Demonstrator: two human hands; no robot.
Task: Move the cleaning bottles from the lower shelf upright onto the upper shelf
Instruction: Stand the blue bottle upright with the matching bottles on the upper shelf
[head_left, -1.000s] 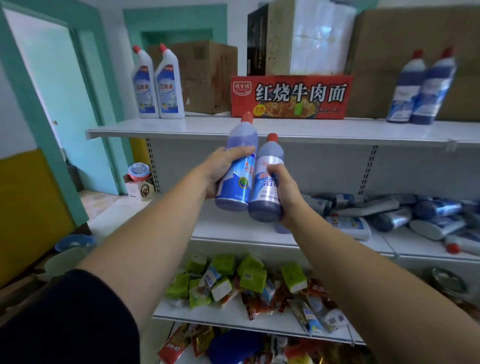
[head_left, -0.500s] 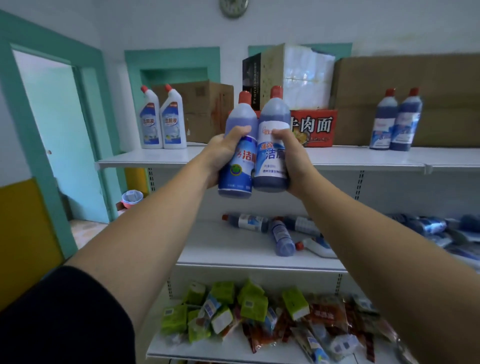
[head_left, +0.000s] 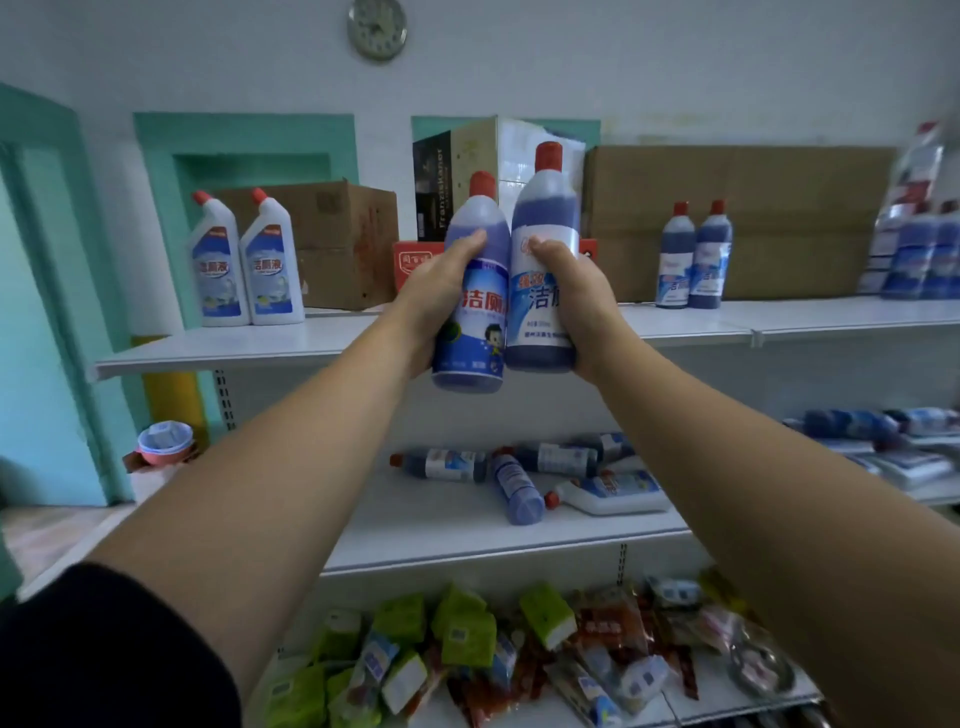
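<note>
A: From the head camera, what are the hands doing?
B: The left hand (head_left: 431, 296) curls its fingers round a blue bottle (head_left: 475, 338). The right hand (head_left: 576, 301) grips a taller bottle (head_left: 543, 234). Both bottles are upright and touching, with their red caps above the fingertips.
A: And the shelves?
B: The upper shelf (head_left: 234, 348) runs behind the knuckles. The lying bottles (head_left: 519, 483) are on the lower shelf (head_left: 441, 530), beneath the wrists.

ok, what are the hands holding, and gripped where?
One blue cleaning bottle each, upright, gripped round the labelled body: left hand on the left bottle, right hand on the right bottle.
</note>
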